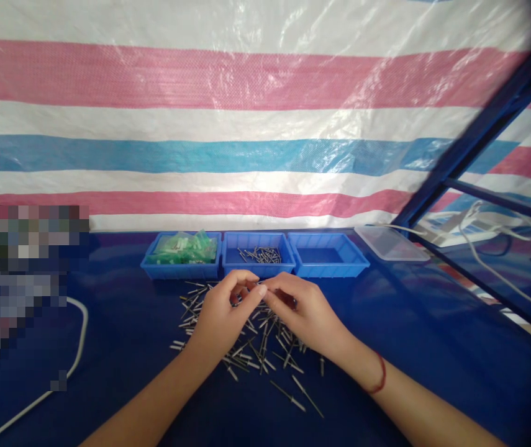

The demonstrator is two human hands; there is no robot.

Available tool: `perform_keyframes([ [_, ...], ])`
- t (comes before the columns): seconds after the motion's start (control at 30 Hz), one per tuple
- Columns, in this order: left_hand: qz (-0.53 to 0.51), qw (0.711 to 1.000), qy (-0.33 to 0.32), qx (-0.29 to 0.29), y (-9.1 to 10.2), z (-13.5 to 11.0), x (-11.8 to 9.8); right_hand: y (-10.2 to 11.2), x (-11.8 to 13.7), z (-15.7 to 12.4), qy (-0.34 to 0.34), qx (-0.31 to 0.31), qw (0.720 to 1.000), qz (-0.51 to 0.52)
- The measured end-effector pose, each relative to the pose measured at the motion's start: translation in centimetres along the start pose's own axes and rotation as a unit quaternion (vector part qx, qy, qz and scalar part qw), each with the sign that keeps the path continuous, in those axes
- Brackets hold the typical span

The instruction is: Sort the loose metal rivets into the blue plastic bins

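My left hand and my right hand meet fingertip to fingertip over a scattered pile of thin metal pins on the blue table. Both hands pinch together around a small pin-like piece held between them at about the pile's far edge. Behind the hands stand three blue bins: the left bin holds green pieces, the middle bin holds several metal pins, the right bin looks empty. A red string circles my right wrist.
A clear plastic lid or tray lies right of the bins. A white cable curves across the table's left. A blue metal frame with cables behind it rises at the right. A striped tarp forms the back wall.
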State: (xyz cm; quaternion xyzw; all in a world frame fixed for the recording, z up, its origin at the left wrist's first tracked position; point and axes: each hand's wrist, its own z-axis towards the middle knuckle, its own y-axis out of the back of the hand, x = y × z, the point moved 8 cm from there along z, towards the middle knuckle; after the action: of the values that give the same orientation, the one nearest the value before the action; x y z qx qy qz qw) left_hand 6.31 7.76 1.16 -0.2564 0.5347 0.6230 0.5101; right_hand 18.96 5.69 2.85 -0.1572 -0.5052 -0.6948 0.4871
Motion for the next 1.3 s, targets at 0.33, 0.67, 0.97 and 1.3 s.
perform_keyframes([
  [0.33, 0.026, 0.999, -0.044, 0.004, 0.2, 0.1, -1.1, 0.3, -1.5, -0.1, -0.058, -0.037, 0.997, 0.043],
  [0.67, 0.055, 0.994, -0.089, 0.026, 0.0, 0.3, -1.3, 1.5, -0.9, -0.1, -0.036, -0.088, 0.993, 0.076],
  [0.97, 0.088, 0.992, -0.090, 0.015, 0.1, 0.2, -1.7, 2.5, 0.5, 0.2, 0.035, -0.113, 0.993, 0.015],
  [1.3, 0.126, 0.989, -0.069, -0.039, 2.1, 0.5, -2.4, 4.6, -2.1, 3.1, 0.067, -0.166, 0.951, -0.251],
])
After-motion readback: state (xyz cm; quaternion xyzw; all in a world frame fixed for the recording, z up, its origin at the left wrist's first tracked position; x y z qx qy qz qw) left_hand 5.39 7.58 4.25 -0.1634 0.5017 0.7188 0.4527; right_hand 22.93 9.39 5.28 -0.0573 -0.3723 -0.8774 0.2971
